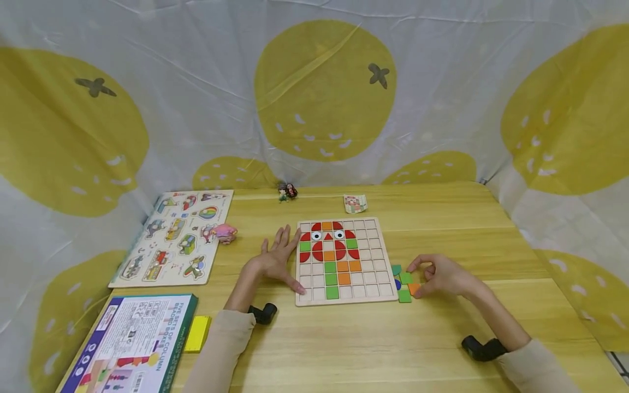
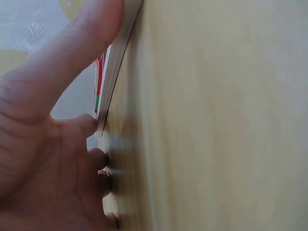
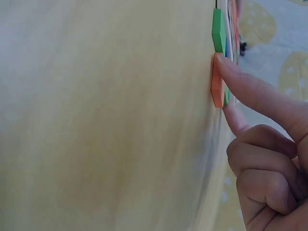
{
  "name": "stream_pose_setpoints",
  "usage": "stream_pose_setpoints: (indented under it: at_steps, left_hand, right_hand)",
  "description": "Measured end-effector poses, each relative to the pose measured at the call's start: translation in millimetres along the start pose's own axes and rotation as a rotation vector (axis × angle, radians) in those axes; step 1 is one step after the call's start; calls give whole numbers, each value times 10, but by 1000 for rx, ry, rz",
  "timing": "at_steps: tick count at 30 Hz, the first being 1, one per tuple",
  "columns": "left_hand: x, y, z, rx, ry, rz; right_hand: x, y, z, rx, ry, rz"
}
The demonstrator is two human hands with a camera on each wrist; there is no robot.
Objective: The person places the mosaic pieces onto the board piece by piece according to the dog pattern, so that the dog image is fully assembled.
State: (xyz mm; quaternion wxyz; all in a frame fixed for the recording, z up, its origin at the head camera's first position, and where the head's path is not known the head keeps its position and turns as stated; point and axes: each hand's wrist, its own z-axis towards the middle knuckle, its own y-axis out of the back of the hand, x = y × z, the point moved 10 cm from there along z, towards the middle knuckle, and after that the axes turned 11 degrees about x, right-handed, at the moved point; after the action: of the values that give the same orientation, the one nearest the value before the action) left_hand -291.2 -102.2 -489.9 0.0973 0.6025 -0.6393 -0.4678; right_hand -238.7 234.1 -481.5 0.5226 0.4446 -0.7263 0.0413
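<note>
A wooden grid board (image 1: 366, 278) holds red, green and orange pieces and two eye pieces, forming a patterned figure. My left hand (image 1: 278, 257) rests at its left side with fingers spread, the thumb on its lower left corner; the left wrist view shows the thumb (image 2: 72, 57) over the board's edge. Beside the board's right edge lie loose tiles, several green, one blue, one orange. My right hand (image 1: 444, 275) has its thumb against the orange tile (image 3: 217, 79), the index finger apart from the thumb and the other fingers curled. A green tile (image 3: 218, 30) touches the orange one.
A small pattern card (image 1: 355, 203) lies behind the board, small figurines (image 1: 287, 191) at the back edge. On the left are a picture puzzle board (image 1: 169, 265), a pink toy (image 1: 225, 233), a printed box (image 1: 132, 338) and a yellow block (image 1: 197, 333). A patterned curtain (image 1: 196, 109) encloses the table.
</note>
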Motion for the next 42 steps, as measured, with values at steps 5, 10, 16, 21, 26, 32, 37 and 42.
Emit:
stream_pose_setpoints:
  at_steps: [5,10,16,21,26,32,37,42]
  left_hand:
    - [-5,8,7,4,2,2]
    - [-4,-5,16,13,5,7]
    - [7,-3,19,9,12,3]
    - [7,7,17,6,9,-1]
    - [4,12,6,7,10,-2]
    - [11,12,4,1,8,-4]
    - [13,5,3,-6,4,-2]
    - [1,4,3,-11,-2,3]
  right_hand:
    - [-156,148,-20,-63,-35,39]
    - [-286,256,-71,-96,-41,34]
    - [-325,340,-113,-122,-21,-6]
    - [-366,376,-171,-119,-35,6]
    - [-311,362,-179,-137,-37,-44]
    - [-225,319,-130,-141,-23,-73]
    - [-137,345,-101,-170,1,-110]
    - [152,188,58,-172,48,-72]
